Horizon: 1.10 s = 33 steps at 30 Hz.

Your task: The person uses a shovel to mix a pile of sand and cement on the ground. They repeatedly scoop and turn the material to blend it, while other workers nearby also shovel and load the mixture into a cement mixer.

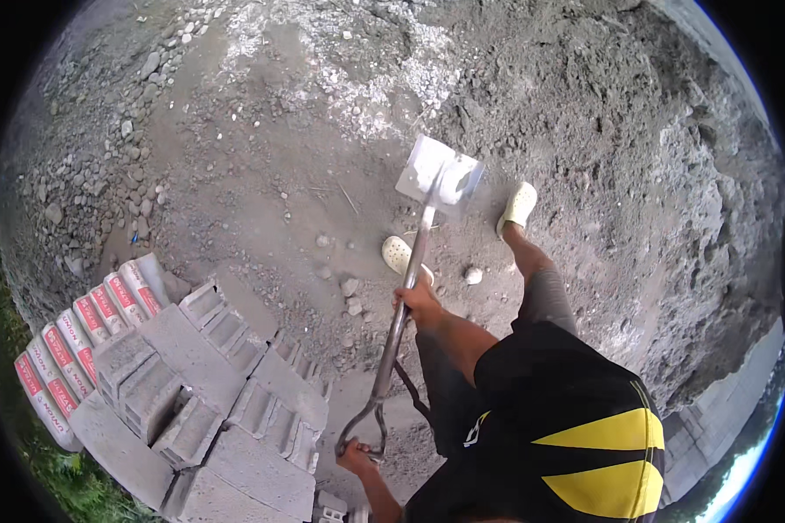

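I hold a shovel (pixel 410 261) in both hands: my right hand (pixel 419 303) is clamped around the middle of the shaft, my left hand (pixel 355 456) closed on the D-handle near my waist. The pale blade rests on the grey sand pile (pixel 584 131) between my feet and looks unloaded. Concrete blocks (pixel 209 392) and cement bags (pixel 78 340) lie to my left; the bags look unopened, and most of the digging seems left to do.

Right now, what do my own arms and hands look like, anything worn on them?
Both hands are bare: no gloves, rings or watch show on the left hand or the right hand. The forearms are bare too, with no sleeves reaching them. The black top with yellow wedge shapes ends higher up the arms.
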Each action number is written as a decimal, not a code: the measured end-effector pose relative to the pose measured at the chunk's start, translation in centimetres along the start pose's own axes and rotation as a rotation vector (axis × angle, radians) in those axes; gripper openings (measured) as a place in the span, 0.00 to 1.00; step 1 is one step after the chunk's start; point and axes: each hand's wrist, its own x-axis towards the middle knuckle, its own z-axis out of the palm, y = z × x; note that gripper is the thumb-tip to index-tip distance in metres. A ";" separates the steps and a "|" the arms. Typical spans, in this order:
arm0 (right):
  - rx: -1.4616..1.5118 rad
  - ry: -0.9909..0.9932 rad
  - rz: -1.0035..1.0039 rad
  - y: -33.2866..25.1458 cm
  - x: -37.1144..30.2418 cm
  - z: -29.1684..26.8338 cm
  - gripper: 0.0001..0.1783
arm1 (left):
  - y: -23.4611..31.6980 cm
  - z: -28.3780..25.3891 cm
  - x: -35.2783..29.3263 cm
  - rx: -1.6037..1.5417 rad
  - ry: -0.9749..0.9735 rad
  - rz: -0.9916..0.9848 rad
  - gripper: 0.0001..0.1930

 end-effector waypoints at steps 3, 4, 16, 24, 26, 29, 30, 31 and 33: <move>0.004 -0.049 0.239 8.9 1.0 5.0 0.13 | 3.9 -4.7 1.7 0.253 0.359 0.079 0.08; 0.025 -0.030 0.278 9.7 2.1 5.8 0.13 | 5.2 -4.8 3.3 0.298 0.299 0.123 0.06; 0.198 0.066 -0.157 -24.3 22.9 -7.5 0.04 | -2.2 36.2 5.2 0.050 -0.266 0.274 0.07; 0.205 0.047 -0.211 -24.7 13.6 -9.0 0.05 | -0.5 30.3 0.8 0.133 -0.334 0.342 0.08; 0.263 0.109 -0.239 -25.2 10.7 -10.6 0.06 | 1.2 29.7 -0.7 0.132 -0.389 0.346 0.09; 0.402 0.108 -0.270 -24.7 5.0 -12.0 0.06 | 4.7 27.5 -3.2 0.080 -0.588 0.320 0.08; 0.430 0.094 -0.290 -24.1 3.0 -11.6 0.06 | 5.9 26.4 -2.9 0.083 -0.612 0.348 0.08; 0.478 0.089 -0.293 -23.3 0.9 -11.3 0.07 | 6.9 25.2 -2.3 0.148 -0.634 0.455 0.08; 0.572 0.108 -0.311 -21.4 -2.9 -11.3 0.07 | 9.7 23.3 -3.1 0.264 -0.685 0.588 0.06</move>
